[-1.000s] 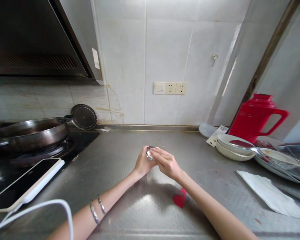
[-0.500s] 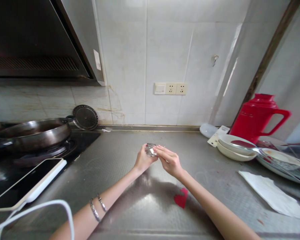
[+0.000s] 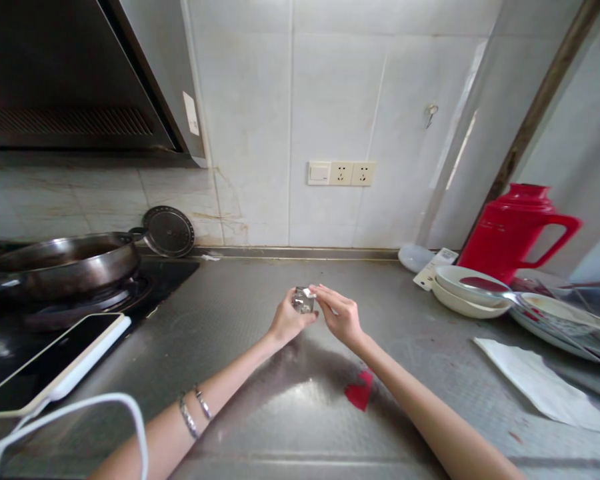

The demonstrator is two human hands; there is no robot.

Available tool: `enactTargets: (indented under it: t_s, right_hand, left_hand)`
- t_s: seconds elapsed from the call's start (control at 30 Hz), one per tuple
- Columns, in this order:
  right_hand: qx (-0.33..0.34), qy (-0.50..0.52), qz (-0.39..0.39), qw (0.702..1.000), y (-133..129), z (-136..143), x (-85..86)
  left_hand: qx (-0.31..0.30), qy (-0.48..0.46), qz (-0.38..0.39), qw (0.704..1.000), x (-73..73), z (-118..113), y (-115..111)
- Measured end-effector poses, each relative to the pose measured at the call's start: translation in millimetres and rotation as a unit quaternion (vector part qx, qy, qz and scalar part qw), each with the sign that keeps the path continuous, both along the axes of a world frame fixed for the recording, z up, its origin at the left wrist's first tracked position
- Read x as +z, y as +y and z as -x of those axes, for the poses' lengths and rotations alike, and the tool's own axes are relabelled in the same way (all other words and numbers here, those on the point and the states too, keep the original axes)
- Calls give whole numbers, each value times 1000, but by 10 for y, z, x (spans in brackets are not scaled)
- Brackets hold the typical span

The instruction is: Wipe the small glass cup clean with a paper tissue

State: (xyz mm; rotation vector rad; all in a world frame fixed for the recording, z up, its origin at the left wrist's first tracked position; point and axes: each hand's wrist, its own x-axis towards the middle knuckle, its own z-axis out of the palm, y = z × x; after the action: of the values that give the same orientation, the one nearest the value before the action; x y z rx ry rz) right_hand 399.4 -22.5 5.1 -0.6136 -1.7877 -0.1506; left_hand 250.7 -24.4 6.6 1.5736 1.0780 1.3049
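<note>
My left hand (image 3: pixel 286 320) is wrapped round a small clear glass-like container (image 3: pixel 303 304), held above the metal counter (image 3: pixel 250 300). From the right, my right hand (image 3: pixel 341 317) pinches a small white piece (image 3: pixel 309 293) at the top of the container. What the white piece is cannot be made out. Below the hands, a red heart-shaped patch (image 3: pixel 359 391) lies on the counter, close to my right forearm.
At left, a pan (image 3: pixel 75 263) sits on the black stove, with a phone (image 3: pixel 45 367) and white cable (image 3: pixel 95 400) nearer. Right are a red thermos (image 3: pixel 510 233), stacked bowls (image 3: pixel 467 300), plates and white paper (image 3: pixel 540 383). A round black lid (image 3: pixel 169 231) leans on the wall.
My right fingers have shifted slightly across the container's top, and more of its side shows now. The white piece sits a little higher. The camera view has moved slightly.
</note>
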Motion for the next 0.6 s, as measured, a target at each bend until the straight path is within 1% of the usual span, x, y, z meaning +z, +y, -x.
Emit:
enactTargets:
  t_s: [0.07,0.13,0.27,0.33,0.43,0.53,0.6]
  right_hand:
    - [-28,21,21,999,22,-22,-3]
    - [-32,26,22,999,24,-31,-3]
    - [21,-16,-19,999,-12,-19,-6]
    - [38,-40,-23,998,-20,-18,-7]
    - [17,-16,11,1000,-4,-24,-6]
    - [-14,53,76,996,14,-24,3]
    - [-15,86,127,988,18,-21,16]
  left_hand:
    - [-4,-1,1,1000,-3,-6,-20]
    - [-6,-2,2,1000,-9,-6,-22]
    - [4,-4,-9,1000,-24,14,26]
    - [10,-2,-15,1000,-28,23,47]
    - [10,5,-15,1000,-24,25,39]
    - [-3,20,-21,1000,-11,25,4]
    - [-15,27,-19,999,3,28,-14]
